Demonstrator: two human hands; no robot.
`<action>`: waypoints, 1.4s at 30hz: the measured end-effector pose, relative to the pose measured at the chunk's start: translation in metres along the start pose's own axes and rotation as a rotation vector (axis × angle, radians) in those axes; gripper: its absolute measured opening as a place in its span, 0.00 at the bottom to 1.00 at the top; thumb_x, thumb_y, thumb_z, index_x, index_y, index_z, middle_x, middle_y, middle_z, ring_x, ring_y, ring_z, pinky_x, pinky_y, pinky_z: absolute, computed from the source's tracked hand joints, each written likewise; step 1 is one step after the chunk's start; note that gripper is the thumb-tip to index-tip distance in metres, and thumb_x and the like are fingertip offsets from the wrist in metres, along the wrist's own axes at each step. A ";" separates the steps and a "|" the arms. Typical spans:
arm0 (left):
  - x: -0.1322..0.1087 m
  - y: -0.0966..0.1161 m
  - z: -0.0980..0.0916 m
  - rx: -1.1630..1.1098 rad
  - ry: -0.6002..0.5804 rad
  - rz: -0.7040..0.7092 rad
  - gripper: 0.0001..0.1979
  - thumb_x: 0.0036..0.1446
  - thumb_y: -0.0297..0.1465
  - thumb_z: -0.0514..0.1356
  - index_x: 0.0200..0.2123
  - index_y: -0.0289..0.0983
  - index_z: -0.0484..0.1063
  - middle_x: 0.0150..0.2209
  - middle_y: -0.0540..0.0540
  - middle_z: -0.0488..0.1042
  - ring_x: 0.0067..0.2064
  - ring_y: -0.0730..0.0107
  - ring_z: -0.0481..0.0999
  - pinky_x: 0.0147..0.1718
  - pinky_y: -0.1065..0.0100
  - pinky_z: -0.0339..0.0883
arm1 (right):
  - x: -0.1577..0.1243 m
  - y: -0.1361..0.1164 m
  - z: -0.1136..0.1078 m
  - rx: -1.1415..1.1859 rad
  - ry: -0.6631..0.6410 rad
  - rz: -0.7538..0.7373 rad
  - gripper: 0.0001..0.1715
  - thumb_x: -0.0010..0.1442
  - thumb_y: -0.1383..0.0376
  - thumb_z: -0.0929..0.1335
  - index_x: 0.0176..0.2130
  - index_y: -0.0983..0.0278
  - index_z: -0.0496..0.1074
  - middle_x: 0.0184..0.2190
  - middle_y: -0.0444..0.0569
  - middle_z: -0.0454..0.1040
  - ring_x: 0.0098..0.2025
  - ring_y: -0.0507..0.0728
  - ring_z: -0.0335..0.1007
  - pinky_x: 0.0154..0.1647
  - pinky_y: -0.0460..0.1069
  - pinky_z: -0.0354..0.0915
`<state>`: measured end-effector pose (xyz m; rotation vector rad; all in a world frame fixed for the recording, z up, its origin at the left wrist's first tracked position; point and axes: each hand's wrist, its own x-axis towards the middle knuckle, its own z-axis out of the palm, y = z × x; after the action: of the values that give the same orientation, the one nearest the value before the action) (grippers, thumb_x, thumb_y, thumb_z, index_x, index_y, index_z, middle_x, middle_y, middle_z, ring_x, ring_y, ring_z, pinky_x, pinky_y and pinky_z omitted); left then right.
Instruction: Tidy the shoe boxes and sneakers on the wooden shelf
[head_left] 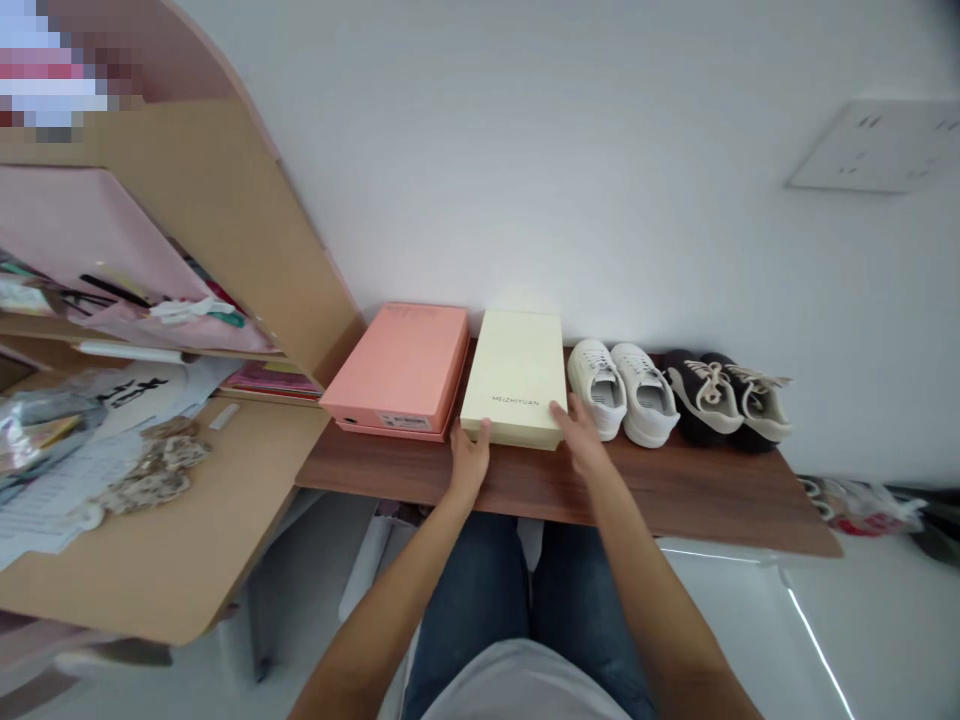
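Observation:
A pale yellow shoe box (514,378) with the printed word MEIZHIYUAN lies flat on a dark wood shelf (675,490). My left hand (469,462) grips its front left corner, and my right hand (579,432) presses against its right side near the front. Just left of it, almost touching, sits a salmon-pink shoe box (394,365). A pair of white sneakers (622,390) stands close to my right hand, beyond which is a pair of dark sneakers with pale laces (724,400).
A white wall rises behind the shelf, with a wall plate (881,147) high on the right. To the left, a light wood desk (172,530) holds papers and a crumpled floral item (154,470). My jeans-clad legs lie below the shelf.

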<state>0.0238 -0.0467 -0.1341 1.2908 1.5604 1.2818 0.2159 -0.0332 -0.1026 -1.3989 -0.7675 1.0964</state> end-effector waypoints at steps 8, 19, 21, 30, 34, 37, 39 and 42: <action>-0.004 0.085 0.018 0.234 0.314 0.310 0.36 0.48 0.42 0.68 0.58 0.38 0.61 0.66 0.32 0.54 0.68 0.45 0.52 0.63 0.45 0.52 | -0.019 0.028 0.004 0.373 -0.307 0.118 0.30 0.56 0.49 0.70 0.57 0.52 0.68 0.52 0.45 0.76 0.50 0.59 0.74 0.46 0.56 0.73; -0.028 0.070 0.038 0.858 -0.119 1.339 0.18 0.58 0.29 0.60 0.51 0.45 0.73 0.60 0.45 0.70 0.66 0.49 0.60 0.61 0.50 0.51 | -0.028 -0.015 -0.030 0.421 -0.427 0.269 0.32 0.60 0.39 0.61 0.50 0.57 0.73 0.46 0.51 0.79 0.49 0.62 0.75 0.44 0.57 0.72; -0.027 0.048 0.044 0.879 -0.162 1.435 0.15 0.60 0.29 0.59 0.50 0.45 0.74 0.60 0.46 0.70 0.64 0.53 0.63 0.61 0.54 0.51 | -0.024 -0.012 -0.038 0.338 -0.413 0.306 0.31 0.60 0.41 0.63 0.50 0.58 0.73 0.46 0.51 0.79 0.50 0.62 0.74 0.45 0.57 0.71; 0.010 0.041 0.048 0.717 -0.673 1.135 0.18 0.62 0.26 0.54 0.50 0.51 0.75 0.57 0.50 0.74 0.64 0.60 0.65 0.61 0.59 0.56 | -0.026 0.026 -0.070 0.139 -0.186 0.288 0.21 0.55 0.49 0.71 0.47 0.52 0.76 0.55 0.49 0.73 0.53 0.62 0.72 0.51 0.60 0.68; 0.010 0.050 0.056 0.597 -0.732 0.995 0.20 0.60 0.24 0.55 0.48 0.53 0.76 0.57 0.50 0.74 0.64 0.60 0.65 0.62 0.58 0.57 | -0.040 0.035 -0.095 0.140 -0.195 0.280 0.20 0.54 0.49 0.71 0.45 0.53 0.76 0.53 0.51 0.75 0.49 0.62 0.74 0.49 0.59 0.68; -0.001 0.052 0.060 0.606 -0.705 1.021 0.23 0.58 0.21 0.56 0.50 0.52 0.75 0.59 0.50 0.72 0.66 0.60 0.63 0.63 0.58 0.55 | -0.048 0.036 -0.120 0.113 -0.172 0.244 0.22 0.54 0.48 0.71 0.45 0.54 0.76 0.50 0.52 0.76 0.47 0.62 0.75 0.48 0.58 0.69; -0.012 0.054 0.065 0.607 -0.695 1.042 0.24 0.57 0.22 0.57 0.53 0.50 0.73 0.61 0.48 0.69 0.67 0.58 0.61 0.64 0.55 0.52 | -0.048 0.030 -0.138 0.010 -0.085 0.145 0.24 0.54 0.48 0.71 0.46 0.56 0.75 0.47 0.52 0.77 0.45 0.62 0.75 0.48 0.59 0.68; -0.029 0.062 0.090 0.567 -0.663 0.945 0.26 0.58 0.27 0.58 0.60 0.45 0.66 0.64 0.42 0.65 0.66 0.56 0.62 0.63 0.54 0.55 | -0.032 0.012 -0.157 -0.301 0.153 -0.164 0.25 0.55 0.50 0.70 0.48 0.60 0.74 0.48 0.56 0.75 0.50 0.65 0.71 0.55 0.62 0.64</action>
<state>0.1310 -0.0535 -0.0969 2.6754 0.8249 0.7087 0.3486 -0.1223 -0.1205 -1.6190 -0.9450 0.7589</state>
